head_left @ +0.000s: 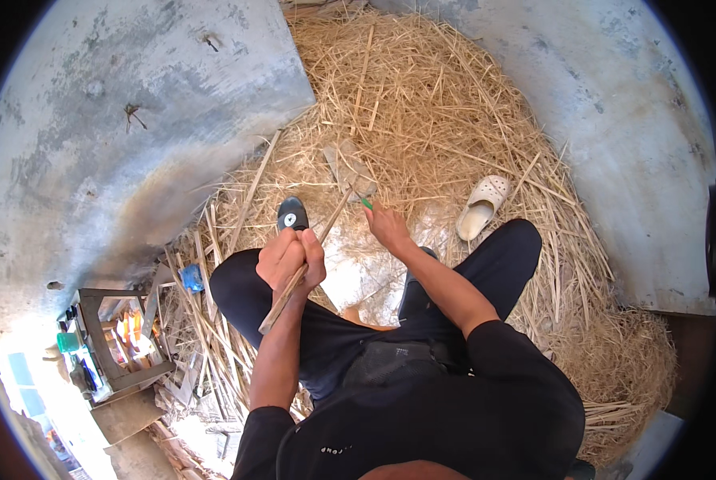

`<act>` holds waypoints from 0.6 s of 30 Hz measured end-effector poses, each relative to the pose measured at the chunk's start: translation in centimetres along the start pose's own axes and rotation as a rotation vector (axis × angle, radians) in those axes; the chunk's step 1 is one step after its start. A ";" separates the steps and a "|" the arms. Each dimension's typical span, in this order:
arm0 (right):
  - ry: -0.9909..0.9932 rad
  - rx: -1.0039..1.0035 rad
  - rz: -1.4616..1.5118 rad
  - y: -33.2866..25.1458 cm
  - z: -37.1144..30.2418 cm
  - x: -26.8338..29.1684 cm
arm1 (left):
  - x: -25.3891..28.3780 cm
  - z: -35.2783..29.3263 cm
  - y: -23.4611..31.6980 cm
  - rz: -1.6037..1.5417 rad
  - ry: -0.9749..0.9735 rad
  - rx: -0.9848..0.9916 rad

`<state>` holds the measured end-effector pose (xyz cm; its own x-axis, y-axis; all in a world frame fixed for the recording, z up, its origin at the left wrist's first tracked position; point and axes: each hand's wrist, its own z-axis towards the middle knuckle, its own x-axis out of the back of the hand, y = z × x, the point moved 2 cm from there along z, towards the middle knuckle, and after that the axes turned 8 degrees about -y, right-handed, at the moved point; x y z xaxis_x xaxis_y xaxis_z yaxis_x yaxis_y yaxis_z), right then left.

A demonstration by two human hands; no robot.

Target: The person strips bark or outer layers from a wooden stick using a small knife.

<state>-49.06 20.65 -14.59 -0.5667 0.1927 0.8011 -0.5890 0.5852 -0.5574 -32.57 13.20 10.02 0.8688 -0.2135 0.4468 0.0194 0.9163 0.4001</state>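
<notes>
Above the person's lap, between the two raised knees, a thin wooden strip [306, 264] slants from lower left to upper right. The left hand [292, 260] is wrapped tightly round its middle, fingers curled shut over the wood, with the lower end poking out beneath the fist. The right hand [388, 226] sits near the strip's upper end, fingers pressed together around a small tool with a green handle [365, 202]; whether its tip touches the strip cannot be told.

Both forearms come up from dark sleeves, and the person sits in dark trousers with one black shoe [292, 214] pointing forward just beyond the left hand. A pale clog [481, 206] lies on its side to the right, well apart from the hands. Loose straw [422, 104] covers the ground all around, heaped against grey concrete walls [94, 120]. More wooden slats and sticks [214, 232] lie scattered at the left, beside a small wooden frame [106, 336] holding bright odds and ends.
</notes>
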 end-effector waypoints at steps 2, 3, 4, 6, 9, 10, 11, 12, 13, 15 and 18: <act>0.121 0.095 -0.020 0.3 0.7 -0.7 | 0.0 0.3 -0.9 0.020 0.041 0.057; 0.106 0.051 -0.014 1.4 0.6 -1.7 | 0.0 0.2 -1.0 0.024 0.058 0.090; 0.098 0.022 0.001 0.6 1.0 -2.0 | 0.4 0.3 -1.2 0.006 0.032 0.096; 0.129 -0.016 0.020 0.1 1.6 -2.7 | 0.1 0.5 -0.7 -0.007 -0.014 -0.008; 0.119 -0.044 0.452 1.7 2.3 -5.0 | -0.8 1.1 0.6 -0.085 -0.054 -0.052; 0.104 -0.066 0.529 1.5 2.3 -4.9 | -0.6 1.0 0.2 -0.062 -0.046 -0.039; 0.090 -0.089 0.605 1.5 2.4 -4.6 | -0.5 0.8 -0.3 -0.039 -0.038 -0.026; 0.076 -0.111 0.681 1.6 2.6 -4.1 | -0.4 0.6 -0.7 -0.049 -0.022 -0.004; 0.064 -0.131 0.753 1.6 2.9 -3.1 | -0.4 0.7 -0.8 -0.036 -0.010 0.005; 0.030 -0.179 0.904 0.9 2.8 -1.7 | -0.1 0.5 -0.8 -0.007 0.002 0.029; 0.320 0.203 0.400 -3.6 -0.3 2.8 | 0.2 0.1 -1.2 0.028 0.027 0.062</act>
<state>-48.40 19.35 -10.27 -0.5846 0.6171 0.5268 -0.4806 0.2598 -0.8376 -32.45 12.06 9.74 0.8817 -0.1776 0.4370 -0.0353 0.8989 0.4366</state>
